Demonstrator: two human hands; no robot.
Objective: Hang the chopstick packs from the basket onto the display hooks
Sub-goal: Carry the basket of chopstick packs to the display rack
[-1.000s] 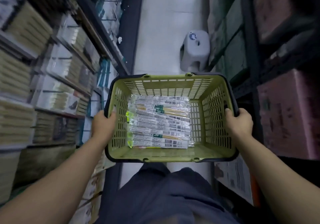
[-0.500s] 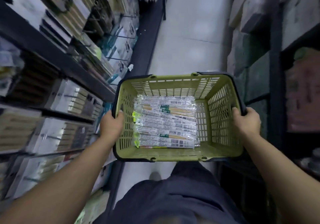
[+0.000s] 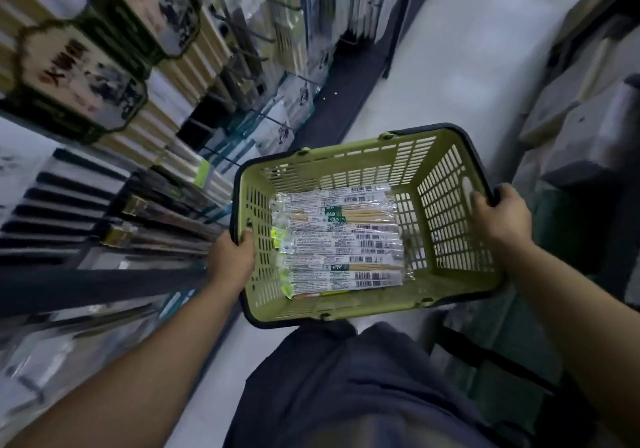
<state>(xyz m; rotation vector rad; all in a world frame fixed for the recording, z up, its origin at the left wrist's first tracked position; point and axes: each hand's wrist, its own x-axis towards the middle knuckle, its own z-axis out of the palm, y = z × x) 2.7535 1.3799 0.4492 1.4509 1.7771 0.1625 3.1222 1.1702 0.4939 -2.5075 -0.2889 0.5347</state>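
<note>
Much of the near foreground was filled by dark clothing (image 3: 346,395). Just beyond it, the green basket (image 3: 346,174) was gripped on both sides. The left hand (image 3: 232,260) was curled over its left rim, with fingertips inside the wall, and the right hand (image 3: 498,219) was clasped round its right rim. The chopstick packs (image 3: 343,243) were stacked flat on the basket's bottom, laid crosswise. Farther off on the left, the display hooks (image 3: 270,120) were loaded with hanging packages, all blurred. A pale aisle floor (image 3: 450,67) was seen beyond.
</note>
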